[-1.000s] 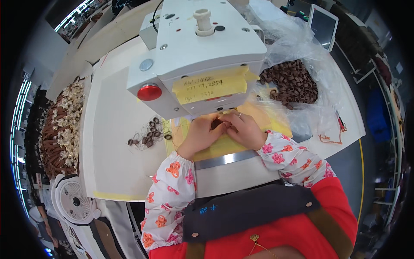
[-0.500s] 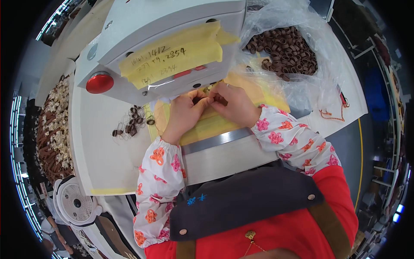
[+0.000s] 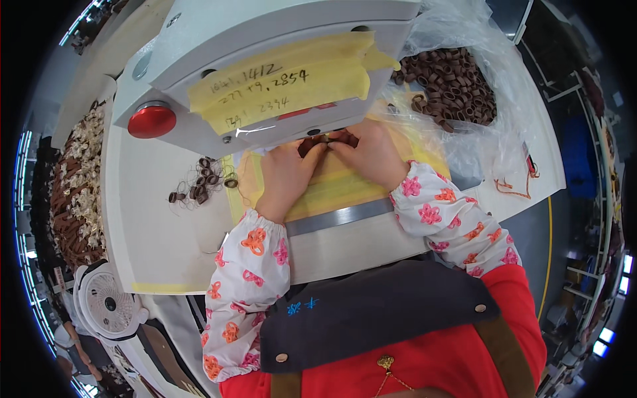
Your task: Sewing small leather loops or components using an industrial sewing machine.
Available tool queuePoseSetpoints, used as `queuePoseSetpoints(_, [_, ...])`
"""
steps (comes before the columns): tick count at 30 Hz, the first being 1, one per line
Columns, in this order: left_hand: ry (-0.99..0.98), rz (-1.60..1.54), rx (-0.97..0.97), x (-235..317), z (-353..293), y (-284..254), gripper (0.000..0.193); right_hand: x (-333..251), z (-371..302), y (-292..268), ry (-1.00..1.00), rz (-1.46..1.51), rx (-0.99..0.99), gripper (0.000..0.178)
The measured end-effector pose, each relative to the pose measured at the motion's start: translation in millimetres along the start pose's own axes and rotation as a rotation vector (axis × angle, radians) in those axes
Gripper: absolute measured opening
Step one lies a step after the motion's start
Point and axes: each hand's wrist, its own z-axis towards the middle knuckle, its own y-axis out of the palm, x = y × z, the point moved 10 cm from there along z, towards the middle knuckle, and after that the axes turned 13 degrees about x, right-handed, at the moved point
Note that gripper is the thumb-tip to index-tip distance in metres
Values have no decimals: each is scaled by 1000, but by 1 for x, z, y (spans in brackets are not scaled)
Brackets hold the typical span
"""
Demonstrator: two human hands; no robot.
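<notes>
Under the head of a white machine (image 3: pixel 265 79), my left hand (image 3: pixel 286 174) and my right hand (image 3: pixel 375 154) meet, thumbs almost touching. Both are closed in a pinch over a small item at the fingertips. Shadow and the fingers themselves hide what it is. Below them lies a work surface covered in yellow tape (image 3: pixel 338 192), with a metal strip (image 3: pixel 342 216) along its near edge. To the left of my left hand, several dark brown loops (image 3: pixel 207 178) with loose threads lie in a small heap.
A see-through plastic bag (image 3: pixel 458 33) holding many brown loops (image 3: pixel 458 86) sits at the far right. An orange cord (image 3: pixel 514 189) lies near the table's right side. The machine carries a red button (image 3: pixel 151 121). A white fan (image 3: pixel 109 304) and a pile of brown strips (image 3: pixel 76 225) are at the left.
My right hand has turned slightly, and its thumb now points toward the left thumb at the pinch. The whole view has shifted a little.
</notes>
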Motion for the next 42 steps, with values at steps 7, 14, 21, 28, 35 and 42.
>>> queuePoseSetpoints(7, [-16, 25, 70, -7, 4, 2, 26, -11, 8, -8, -94, -155, 37, 7])
queuePoseSetpoints(14, [7, -10, 108, -1, 8, -1, 25, -13, 13, -9, -141, -190, 30, 6])
queuePoseSetpoints(21, [10, 2, 110, -4, 8, -1, 25, -17, 13, -12, -160, -158, 64, 6])
queuePoseSetpoints(28, [47, -18, 87, 2, 9, -3, 23, -18, 14, -11, -190, -173, 76, 5])
queuePoseSetpoints(35, [77, -20, 68, 4, 10, 0, 22, -15, 16, -6, -226, -241, 24, 4])
queuePoseSetpoints(42, [60, -24, 33, -1, 8, 4, 23, -9, 19, -4, -230, -201, 11, 6])
